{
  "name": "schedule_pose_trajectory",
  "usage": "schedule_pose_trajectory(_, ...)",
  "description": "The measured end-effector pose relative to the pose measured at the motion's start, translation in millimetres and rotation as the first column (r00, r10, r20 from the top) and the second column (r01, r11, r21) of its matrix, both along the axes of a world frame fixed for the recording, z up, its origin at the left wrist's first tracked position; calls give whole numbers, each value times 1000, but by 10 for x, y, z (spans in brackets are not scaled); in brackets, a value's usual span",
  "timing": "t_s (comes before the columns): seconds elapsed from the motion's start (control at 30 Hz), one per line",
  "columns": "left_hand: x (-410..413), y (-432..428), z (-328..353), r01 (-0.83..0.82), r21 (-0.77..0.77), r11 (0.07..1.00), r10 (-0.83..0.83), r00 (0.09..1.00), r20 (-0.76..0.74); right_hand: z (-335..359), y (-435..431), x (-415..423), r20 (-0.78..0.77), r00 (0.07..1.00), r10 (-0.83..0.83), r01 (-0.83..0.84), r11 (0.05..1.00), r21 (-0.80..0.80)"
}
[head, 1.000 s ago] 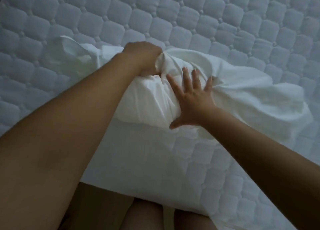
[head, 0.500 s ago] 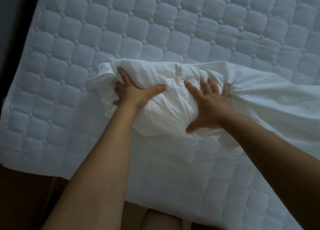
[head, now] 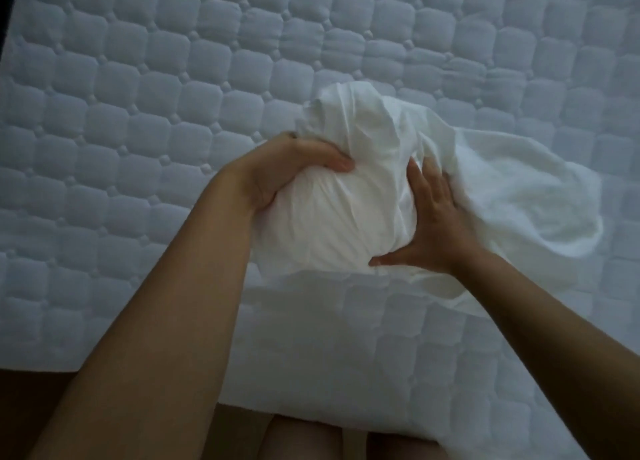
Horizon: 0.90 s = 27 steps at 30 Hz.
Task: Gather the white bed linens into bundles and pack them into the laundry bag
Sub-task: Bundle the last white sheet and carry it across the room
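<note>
Head view is showing the white linen bundle [head: 332, 214] sitting on the quilted mattress [head: 138, 120], a little right of the middle and near the bed's close edge. It is bunched into a rounded wad, with crumpled folds rising at its far side. The left hand [head: 294, 169] is gripping the bundle's upper left, thumb lying across the top and the other fingers curling round behind the cloth, out of sight. The right hand [head: 433, 224] is pressing flat against the bundle's right side, fingers straight and slightly spread, thumb reaching out along the wad's near edge; it is clasping nothing. A loose tail [head: 519, 203] of the same linen is trailing off to the right across the mattress, partly blurred. Both bare forearms are reaching in from the bottom. Below the mattress edge, the person's legs [head: 304, 439] are showing, with brown floor [head: 34, 407] lying at the lower left.
</note>
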<state>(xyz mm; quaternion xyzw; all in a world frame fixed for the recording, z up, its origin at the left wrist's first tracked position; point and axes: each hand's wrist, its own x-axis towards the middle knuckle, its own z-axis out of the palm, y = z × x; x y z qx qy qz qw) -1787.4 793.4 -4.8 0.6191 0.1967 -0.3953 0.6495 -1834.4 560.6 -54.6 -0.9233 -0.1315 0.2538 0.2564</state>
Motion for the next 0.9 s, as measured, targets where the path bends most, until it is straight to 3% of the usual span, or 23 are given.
schedule_pose_trajectory(0.23,-72,-1332,172,285,-29,958,-285,958,6,-102,-1126,-595,31,977,-213,215,972,-92)
schedule_pose_trajectory(0.4,-28,-2222,269,425,101,900,-429,903,17,89,-1510,-794,-93,873,-478,487,858,160)
schedule_pose_trajectory(0.47,-41,-2518,279,453,118,884,-458,889,14,129,-1687,-900,-134,834,-535,551,816,173)
schedule_pose_trajectory(0.63,-307,-3085,99,429,-71,901,-434,899,-69,154,-2315,-1413,-211,746,-632,664,733,150)
schedule_pose_trajectory(0.7,-425,-3302,-113,286,-80,955,-291,954,-67,130,-2471,-1607,-221,654,-724,755,642,132)
schedule_pose_trajectory(0.77,-488,-3493,-313,173,79,982,-178,982,63,181,-2478,-1660,-287,453,-844,890,410,198)
schedule_pose_trajectory(0.83,-505,-3635,-401,155,261,953,-211,956,202,257,-2443,-1608,-313,306,-899,942,236,240)
schedule_pose_trajectory(0.9,-455,-3685,-430,158,385,909,-280,917,285,283,-2478,-1513,-224,258,-940,964,233,130)
